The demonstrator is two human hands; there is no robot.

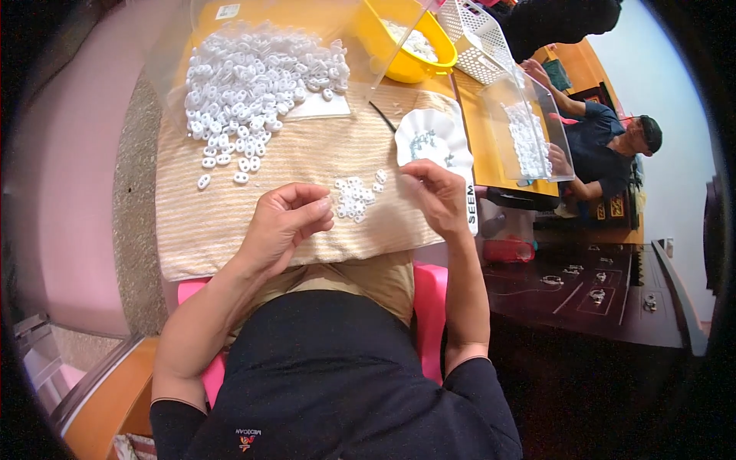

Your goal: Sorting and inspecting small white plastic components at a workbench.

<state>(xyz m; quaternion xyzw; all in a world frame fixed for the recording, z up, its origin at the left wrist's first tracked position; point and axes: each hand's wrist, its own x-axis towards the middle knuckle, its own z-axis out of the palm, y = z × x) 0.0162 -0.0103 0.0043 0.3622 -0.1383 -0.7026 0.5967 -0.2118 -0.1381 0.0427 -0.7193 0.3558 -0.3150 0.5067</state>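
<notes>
My left hand (287,222) is raised over the near part of a striped towel (253,234), its thumb and fingertips pinched together. Whatever it pinches, if anything, is too small to make out. A small cluster of white plastic pieces with holes (353,201) lies between my two hands. To its right, my right hand (441,201) has thumb and fingers drawn together by the near rim of a white scalloped dish (458,146). Its fingertips hide what they may hold. Small grey-green bits (422,143) lie in the dish. Farther left spreads a large heap of white two-holed pieces (245,92).
A thin black stick (382,115) lies beside the dish. Behind stand a yellow basin (399,73), a white perforated basket (479,46) and a clear bin (563,146) of white pieces. Another person (606,146) works at the right. A pink chair (429,307) is under me.
</notes>
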